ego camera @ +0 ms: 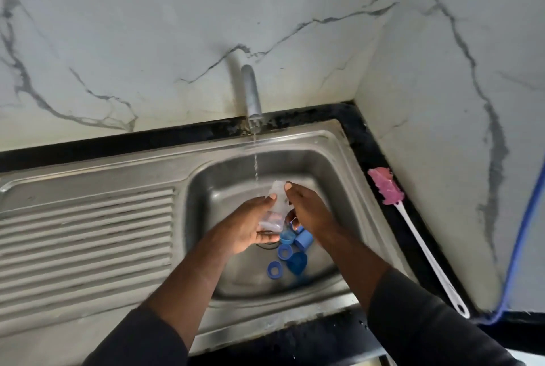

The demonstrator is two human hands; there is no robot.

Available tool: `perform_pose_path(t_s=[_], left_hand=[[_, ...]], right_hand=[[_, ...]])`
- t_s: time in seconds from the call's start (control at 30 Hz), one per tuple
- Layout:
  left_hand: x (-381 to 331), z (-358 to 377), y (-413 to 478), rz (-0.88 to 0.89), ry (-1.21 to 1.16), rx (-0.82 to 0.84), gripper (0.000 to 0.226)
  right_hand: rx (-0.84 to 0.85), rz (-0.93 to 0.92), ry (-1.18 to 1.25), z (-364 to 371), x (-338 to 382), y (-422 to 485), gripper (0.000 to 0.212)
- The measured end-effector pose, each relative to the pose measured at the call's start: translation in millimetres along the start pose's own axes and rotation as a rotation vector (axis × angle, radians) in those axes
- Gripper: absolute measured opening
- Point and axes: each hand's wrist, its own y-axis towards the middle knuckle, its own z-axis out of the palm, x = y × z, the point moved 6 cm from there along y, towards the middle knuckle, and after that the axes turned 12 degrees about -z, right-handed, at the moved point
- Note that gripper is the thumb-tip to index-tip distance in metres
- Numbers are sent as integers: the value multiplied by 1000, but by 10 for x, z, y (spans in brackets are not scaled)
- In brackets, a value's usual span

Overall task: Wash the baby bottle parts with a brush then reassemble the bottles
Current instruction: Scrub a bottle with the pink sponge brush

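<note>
Head view looks down into a steel sink, where both hands hold one clear baby bottle point(275, 203) over the basin. Left hand point(250, 225) cups the bottle's lower body from beneath and from the left, its fingers curled around it and its thumb laid along the side. Right hand point(309, 212) closes on the bottle from the right, the thumb tip pressed near the open neck. That neck points toward the far wall and sits right at the foot of a thin stream of water point(256, 159) falling from the tap point(251, 94). Just below the hands, on the basin floor around the drain, lie the blue bottle parts: a cylindrical cap point(303, 238) on its side, a screw ring point(287, 236) beside it, a second ring point(285, 252), a third ring point(274, 270) nearer, and a wider dome cap point(297, 263) with its hollow facing up. To the left of the basin stretches the ribbed draining board point(85, 241) of the sink point(339, 165). To the right, on the black counter edge point(413, 218), lies the bottle brush point(418, 236), apart from both hands, its pink sponge head at the far end and its white handle running toward the near side. Behind it all rises the marble-patterned wall point(147, 26).
</note>
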Motion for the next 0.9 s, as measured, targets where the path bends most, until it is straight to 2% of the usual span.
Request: perform_pose_path(t_s=[0.1,0.2,0.3,0.4,0.63,0.8,0.9], left_hand=[[116,204,12,56,-13,43,31],[193,471,51,93,41,64,33],[237,731,67,96,72,87,38],[225,866,78,99,79,99,45],[239,1137,11,72,-11,114,44],[218,962,-68,116,-239,57,45],[137,720,-170,157,-315,49,39]], right_hand=[[-116,-96,-373,-479,-27,-160,39],[-301,-201,-829,-1132,-76,-505,32],[-469,-149,-1063,-1671,-162,-860,27],[-562,-60,-1105,-1991,-190,-990,27],[-500,91,-1193,-2225,-395,-1000,15],[-480,2,-1112,-2232,-425,-975,7],[-539,-67,-848,-2159,-419,-1054,6]])
